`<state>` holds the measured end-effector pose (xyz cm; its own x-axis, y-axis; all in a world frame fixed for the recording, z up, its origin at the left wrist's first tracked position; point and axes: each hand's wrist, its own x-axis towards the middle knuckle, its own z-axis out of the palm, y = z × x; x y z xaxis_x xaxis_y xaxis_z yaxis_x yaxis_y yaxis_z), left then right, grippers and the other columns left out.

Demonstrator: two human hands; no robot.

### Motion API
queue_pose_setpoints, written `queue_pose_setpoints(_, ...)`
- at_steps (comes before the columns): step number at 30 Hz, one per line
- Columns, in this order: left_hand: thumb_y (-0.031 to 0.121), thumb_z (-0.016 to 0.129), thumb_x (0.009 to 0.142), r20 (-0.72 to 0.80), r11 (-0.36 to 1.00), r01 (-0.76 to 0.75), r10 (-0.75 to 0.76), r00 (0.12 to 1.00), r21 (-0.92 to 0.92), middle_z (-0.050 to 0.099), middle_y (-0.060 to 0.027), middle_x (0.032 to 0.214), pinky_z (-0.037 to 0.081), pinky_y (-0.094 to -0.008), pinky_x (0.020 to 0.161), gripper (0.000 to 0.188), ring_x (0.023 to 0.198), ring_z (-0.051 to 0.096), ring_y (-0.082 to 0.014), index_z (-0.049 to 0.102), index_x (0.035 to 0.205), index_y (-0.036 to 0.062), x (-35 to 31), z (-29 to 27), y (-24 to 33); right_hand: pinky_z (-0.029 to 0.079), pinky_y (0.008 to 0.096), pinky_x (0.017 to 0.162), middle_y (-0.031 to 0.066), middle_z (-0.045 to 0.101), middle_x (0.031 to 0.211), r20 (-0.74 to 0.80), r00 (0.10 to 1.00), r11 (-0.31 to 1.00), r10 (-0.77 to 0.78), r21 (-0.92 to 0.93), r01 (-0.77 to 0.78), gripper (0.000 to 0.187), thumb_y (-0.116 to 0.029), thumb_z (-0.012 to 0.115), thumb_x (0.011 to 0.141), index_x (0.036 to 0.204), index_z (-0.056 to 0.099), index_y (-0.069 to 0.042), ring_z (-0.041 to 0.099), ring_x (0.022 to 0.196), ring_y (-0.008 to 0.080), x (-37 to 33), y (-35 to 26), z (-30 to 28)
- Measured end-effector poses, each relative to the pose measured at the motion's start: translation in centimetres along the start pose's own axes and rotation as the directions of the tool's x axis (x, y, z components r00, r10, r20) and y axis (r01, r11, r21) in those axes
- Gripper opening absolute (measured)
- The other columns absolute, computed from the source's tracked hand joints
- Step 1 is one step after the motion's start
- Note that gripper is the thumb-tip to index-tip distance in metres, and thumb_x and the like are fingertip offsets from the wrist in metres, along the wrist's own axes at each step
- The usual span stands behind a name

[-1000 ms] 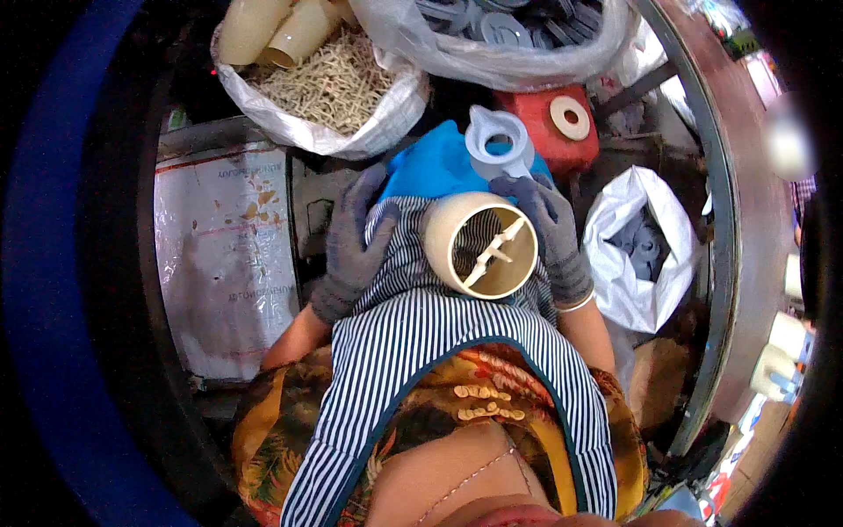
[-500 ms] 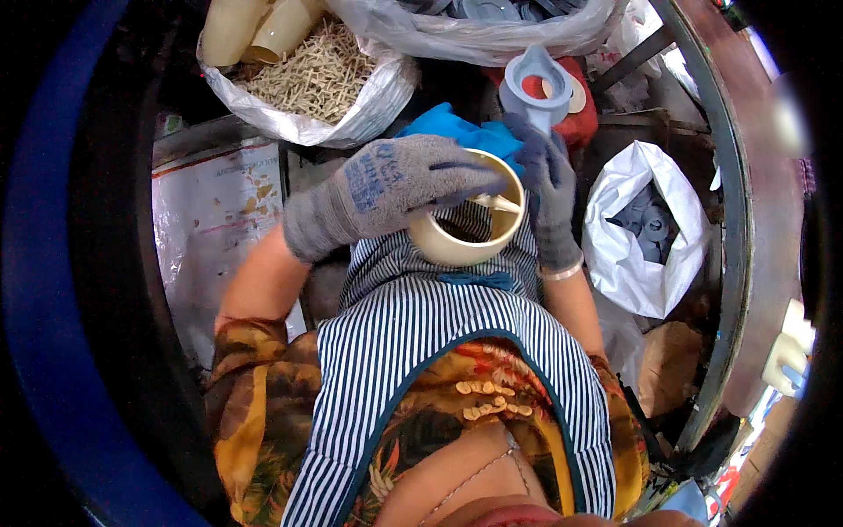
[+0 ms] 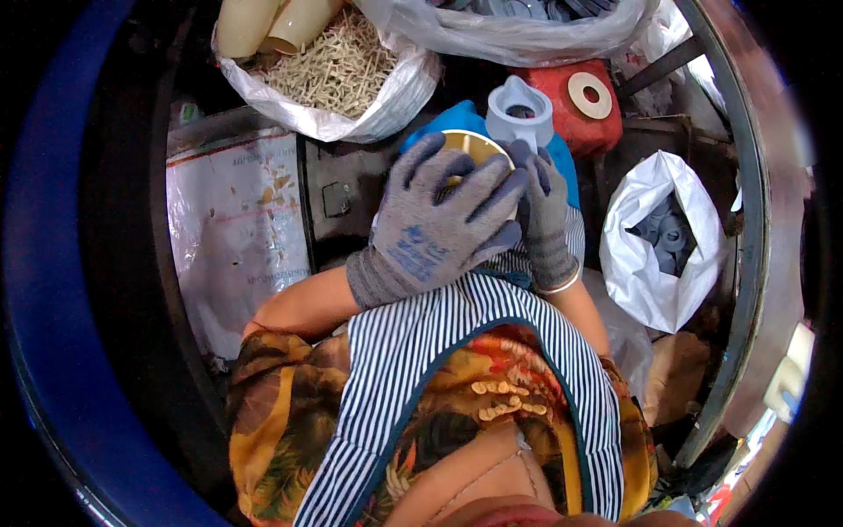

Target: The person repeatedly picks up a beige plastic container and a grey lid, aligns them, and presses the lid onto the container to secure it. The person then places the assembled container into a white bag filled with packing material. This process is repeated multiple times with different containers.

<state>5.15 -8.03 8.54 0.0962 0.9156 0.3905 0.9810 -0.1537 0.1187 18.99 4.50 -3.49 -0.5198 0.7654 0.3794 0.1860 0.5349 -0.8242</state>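
Note:
A cream plastic cup (image 3: 485, 147) sits over my lap, its round mouth facing up and away. My left hand (image 3: 443, 220), in a grey knitted glove with dark fingertips, spreads across the cup's near side with the fingers curved round it, hiding most of its body. Close against the cup's right side is my right hand (image 3: 548, 209), gloved the same way. Its fingers are closed at the lower end of a grey-blue plastic ring-shaped part (image 3: 518, 123) with a pointed lip, which stands up beyond the fingertips. A blue cloth (image 3: 457, 121) lies behind the cup.
At the far left a white sack (image 3: 408, 92) holds small cream sticks (image 3: 338, 70) and larger cream vessels (image 3: 303, 22). A clear bag (image 3: 527, 39) of grey parts lies at the back. A cream ring (image 3: 590, 95) rests on a red container (image 3: 562, 88). Right stands a white bag (image 3: 637, 281) of grey parts.
My left hand has swung from over the cup's rim to its near side. The cup has tilted away and moved slightly back. The ring-shaped part has come lower, and the view has shifted.

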Motion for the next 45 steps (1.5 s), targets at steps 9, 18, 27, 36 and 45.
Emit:
queue_pose_setpoints(9,0.043,0.068,0.077,0.057,0.961,-0.149,0.167,0.984,-0.234,0.061,-0.0065,0.101,0.049,-0.0472,0.09,0.043,0.091,0.06,-0.0255,0.065,0.102,0.0085,-0.1,1.4,-2.0,0.042,0.0457,0.103,0.0126,0.067,0.113,0.118,0.983,0.944,-0.138,-0.286,0.167,0.027,-0.012,0.057,0.089,0.114,0.063,-0.001,0.064,0.104,0.029,-0.1,-2.2,-1.3)
queue_pose_setpoints(18,0.038,0.067,0.078,-0.132,0.909,-0.221,0.185,0.974,-0.353,0.056,-0.0058,0.102,0.049,-0.0482,0.09,0.045,0.093,0.057,-0.0283,0.062,0.112,0.0111,1.8,-0.1,-4.7,0.03,0.0456,0.113,0.0156,0.069,0.109,0.076,0.99,0.992,0.12,-0.034,-0.117,0.029,-0.018,0.052,0.096,0.112,0.064,0.002,0.063,0.105,0.0287,-0.8,-0.4,-1.0)
queue_pose_setpoints(27,0.034,0.061,0.092,-0.023,0.906,0.405,-0.405,0.914,0.123,0.061,-0.0117,0.127,0.042,-0.0436,0.101,0.034,0.115,0.056,-0.0337,0.064,0.123,0.0184,2.3,4.6,-22.1,0.036,0.0426,0.109,0.0146,0.069,0.109,0.137,0.916,0.895,0.377,0.199,-0.398,0.029,-0.014,0.06,0.09,0.113,0.065,0.002,0.063,0.106,0.0284,0.2,-2.3,-0.7)
queue_pose_setpoints(36,0.039,0.047,0.101,0.283,-0.117,0.28,-0.005,0.959,-0.953,0.052,-0.0161,0.14,0.032,-0.0377,0.114,0.054,0.131,0.047,-0.0248,0.049,0.138,-0.0003,-0.6,8.5,-8.5,0.047,0.0355,0.099,0.0146,0.062,0.125,-0.196,0.967,0.986,0.161,0.069,-0.15,0.051,-0.012,0.067,0.086,0.134,0.053,-0.002,0.062,0.111,0.0218,2.8,-1.6,-4.0)
queue_pose_setpoints(45,0.023,0.045,0.098,0.313,0.329,0.345,-0.146,0.938,-0.879,0.046,-0.0163,0.143,0.039,-0.0355,0.109,0.055,0.128,0.049,-0.0279,0.033,0.148,0.0027,-0.2,10.6,-7.6,0.028,0.021,0.044,-0.0038,0.053,0.069,0.076,0.829,0.639,0.554,0.6,-0.482,0.041,-0.036,0.057,0.098,0.122,0.059,-0.003,0.042,0.052,0.0039,1.6,-6.1,-9.7)
